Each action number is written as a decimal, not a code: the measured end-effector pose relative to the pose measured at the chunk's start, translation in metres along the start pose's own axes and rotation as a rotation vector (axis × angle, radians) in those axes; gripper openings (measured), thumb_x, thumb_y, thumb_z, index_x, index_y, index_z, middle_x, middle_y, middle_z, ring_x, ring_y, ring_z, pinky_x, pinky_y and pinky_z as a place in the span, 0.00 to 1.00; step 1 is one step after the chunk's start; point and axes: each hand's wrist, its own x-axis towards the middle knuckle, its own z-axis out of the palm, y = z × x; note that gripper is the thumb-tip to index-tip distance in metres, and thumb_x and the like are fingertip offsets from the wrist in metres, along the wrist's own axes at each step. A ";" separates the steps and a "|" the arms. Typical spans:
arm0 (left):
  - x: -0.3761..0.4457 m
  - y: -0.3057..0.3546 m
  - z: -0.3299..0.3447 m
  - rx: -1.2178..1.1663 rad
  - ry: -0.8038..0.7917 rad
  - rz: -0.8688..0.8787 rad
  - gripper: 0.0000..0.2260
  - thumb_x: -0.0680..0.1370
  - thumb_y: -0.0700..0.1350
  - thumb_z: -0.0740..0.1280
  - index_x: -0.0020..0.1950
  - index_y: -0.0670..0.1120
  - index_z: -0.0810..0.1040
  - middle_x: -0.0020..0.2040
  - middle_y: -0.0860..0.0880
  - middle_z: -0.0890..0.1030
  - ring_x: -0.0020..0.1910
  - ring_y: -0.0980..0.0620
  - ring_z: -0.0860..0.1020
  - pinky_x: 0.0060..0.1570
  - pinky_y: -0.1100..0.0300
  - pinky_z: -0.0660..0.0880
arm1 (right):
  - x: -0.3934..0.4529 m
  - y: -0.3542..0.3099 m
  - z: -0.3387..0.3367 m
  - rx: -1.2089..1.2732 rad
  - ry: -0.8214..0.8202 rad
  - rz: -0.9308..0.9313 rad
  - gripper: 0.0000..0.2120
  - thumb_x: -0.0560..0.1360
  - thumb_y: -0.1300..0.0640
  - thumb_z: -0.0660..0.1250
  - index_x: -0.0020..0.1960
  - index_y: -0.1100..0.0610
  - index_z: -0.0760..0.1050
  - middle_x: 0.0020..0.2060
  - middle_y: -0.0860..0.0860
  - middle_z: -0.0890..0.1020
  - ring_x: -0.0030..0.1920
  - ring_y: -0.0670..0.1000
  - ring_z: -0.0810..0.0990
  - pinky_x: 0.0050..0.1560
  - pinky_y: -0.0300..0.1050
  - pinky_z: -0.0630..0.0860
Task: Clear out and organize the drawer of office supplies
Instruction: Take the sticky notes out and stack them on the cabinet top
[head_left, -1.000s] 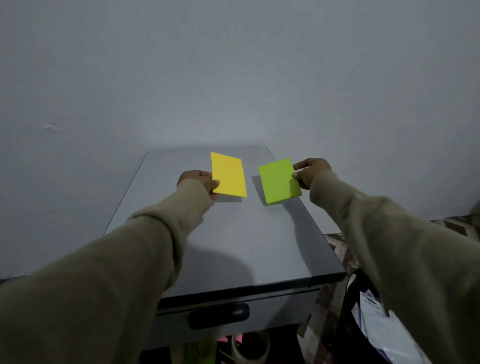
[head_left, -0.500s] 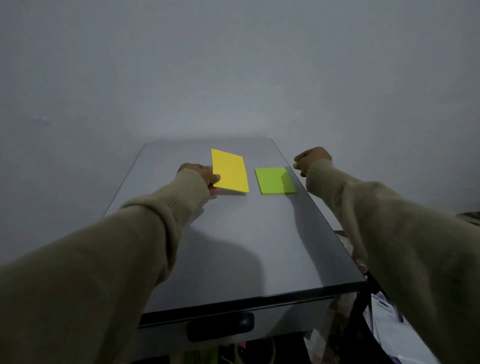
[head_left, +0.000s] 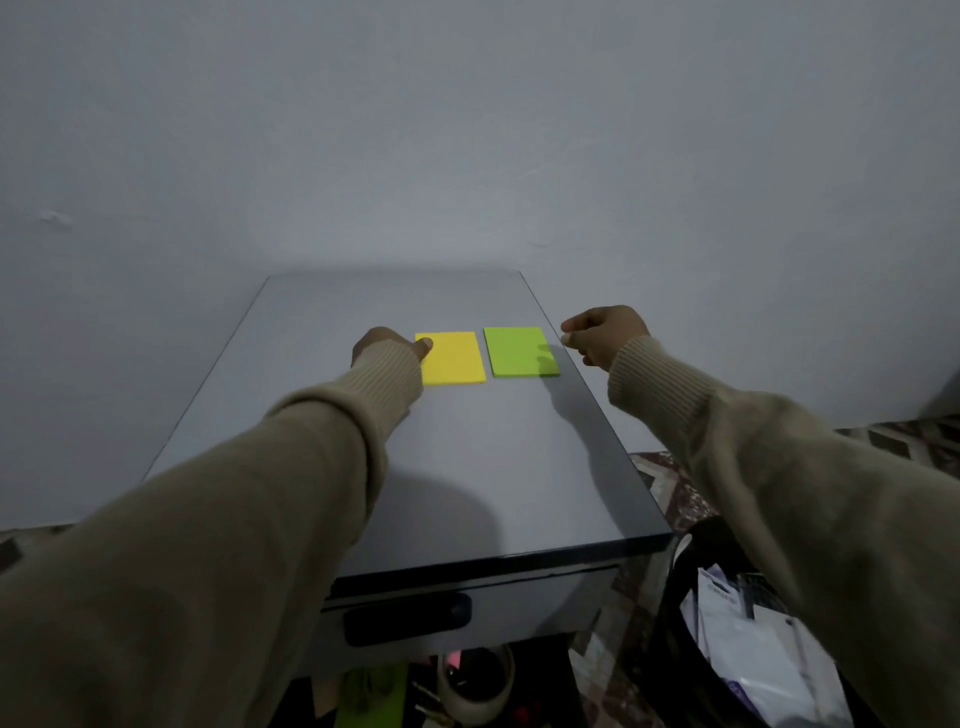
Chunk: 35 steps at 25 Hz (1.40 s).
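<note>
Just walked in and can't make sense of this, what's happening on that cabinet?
A person is laying sticky-note pads on the grey cabinet top. The left hand touches the yellow pad, which lies flat. The green pad lies flat beside it, apart. The right hand hovers off the edge, curled, holding nothing.

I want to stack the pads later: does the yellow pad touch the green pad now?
Apart. The head view shows a strip of grey cabinet top between the yellow pad and the green pad, along their whole facing edges.
</note>
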 end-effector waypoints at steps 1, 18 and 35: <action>-0.006 -0.002 -0.008 -0.016 0.028 0.016 0.23 0.79 0.53 0.60 0.65 0.36 0.71 0.64 0.39 0.74 0.64 0.41 0.72 0.61 0.53 0.68 | -0.007 -0.001 -0.002 0.011 -0.014 0.000 0.11 0.72 0.64 0.69 0.54 0.62 0.79 0.31 0.49 0.74 0.42 0.52 0.74 0.56 0.48 0.76; -0.234 -0.117 -0.089 -0.358 -0.036 0.219 0.06 0.75 0.45 0.69 0.40 0.46 0.75 0.35 0.48 0.76 0.32 0.52 0.74 0.31 0.61 0.72 | -0.243 -0.007 -0.016 0.157 -0.257 -0.156 0.07 0.73 0.69 0.65 0.48 0.59 0.73 0.33 0.51 0.77 0.32 0.49 0.75 0.34 0.38 0.73; -0.226 -0.297 -0.004 0.218 -0.173 -0.033 0.17 0.77 0.44 0.66 0.63 0.39 0.73 0.56 0.41 0.78 0.57 0.46 0.75 0.58 0.59 0.69 | -0.306 0.156 0.112 -0.448 -0.686 -0.069 0.14 0.76 0.61 0.63 0.62 0.59 0.73 0.58 0.57 0.78 0.56 0.54 0.77 0.59 0.44 0.72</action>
